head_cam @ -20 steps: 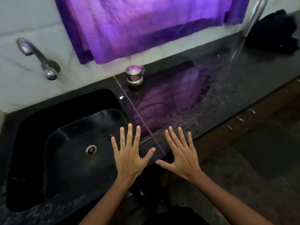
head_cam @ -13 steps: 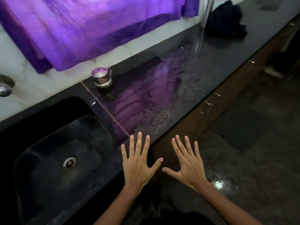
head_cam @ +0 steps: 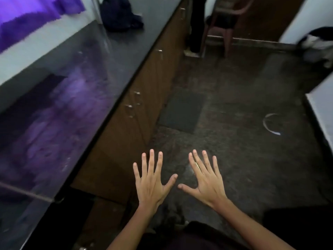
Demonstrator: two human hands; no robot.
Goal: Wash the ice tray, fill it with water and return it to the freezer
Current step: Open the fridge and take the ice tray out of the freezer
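Observation:
My left hand (head_cam: pixel 151 183) and my right hand (head_cam: pixel 207 179) are held out flat side by side, palms down, fingers spread, holding nothing. They hover above the dark kitchen floor (head_cam: pixel 243 159), just right of the black countertop (head_cam: pixel 59 114). No ice tray, sink or freezer shows in this view.
Brown cabinet doors (head_cam: pixel 140 109) run under the countertop. A dark bundle of cloth (head_cam: pixel 119 15) lies at the counter's far end below a purple curtain (head_cam: pixel 27 17). A dark floor mat (head_cam: pixel 182 112) lies ahead, a chair (head_cam: pixel 227 22) stands at the far wall, and a white edge (head_cam: pixel 322 109) juts in at right.
The view has swung right, away from the sink and the small steel pot, which have left the frame. Both hands kept their spread pose and now hang over the floor instead of the counter edge.

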